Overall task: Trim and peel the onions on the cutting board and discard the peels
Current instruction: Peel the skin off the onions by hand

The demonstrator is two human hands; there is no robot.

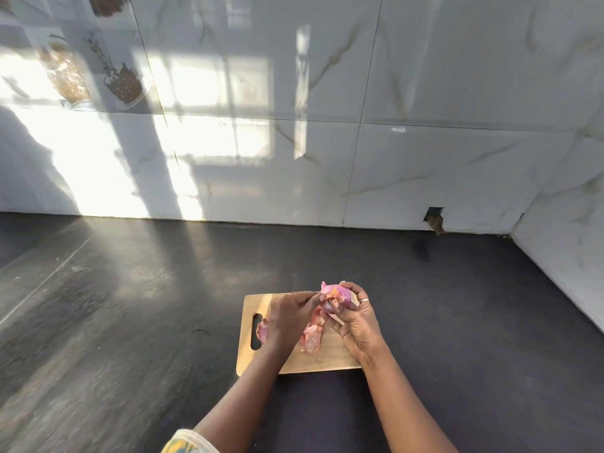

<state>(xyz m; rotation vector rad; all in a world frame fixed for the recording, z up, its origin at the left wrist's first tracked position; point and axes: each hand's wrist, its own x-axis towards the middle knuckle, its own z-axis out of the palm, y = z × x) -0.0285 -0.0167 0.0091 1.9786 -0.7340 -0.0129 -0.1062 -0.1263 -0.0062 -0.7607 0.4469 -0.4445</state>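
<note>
A red onion [335, 297], pink and partly skinned, was held in the air just above the far edge of a wooden cutting board [330, 359]. The right hand [356, 325] cupped it from below and behind, fingers curled around it and the thumb pressed against its near face. This grip seemed meant to steady the bulb while the other hand worked on it. A ring [364, 300] showed on one finger of that hand. The left hand [287, 318] reached in from the left with its fingertips pinched together on the loose skin [313, 338] at the onion's near end. The papery strip trailed down from there to the board, probably so that the scraps would gather in one place for throwing away later. Whether its lower end lay on the wood or hung just above it could not be told. A second onion [263, 330] sat on the board beside the handle slot, mostly hidden under the left hand, apparently waiting its turn. No knife was visible. Both forearms came up from the bottom of the view and met over the board, wrists bent inward, with a patterned sleeve [186, 444] at the left elbow. The board lay on a dark countertop [147, 305], streaked with sunlight, below a glossy marbled tile wall [327, 132].
</note>
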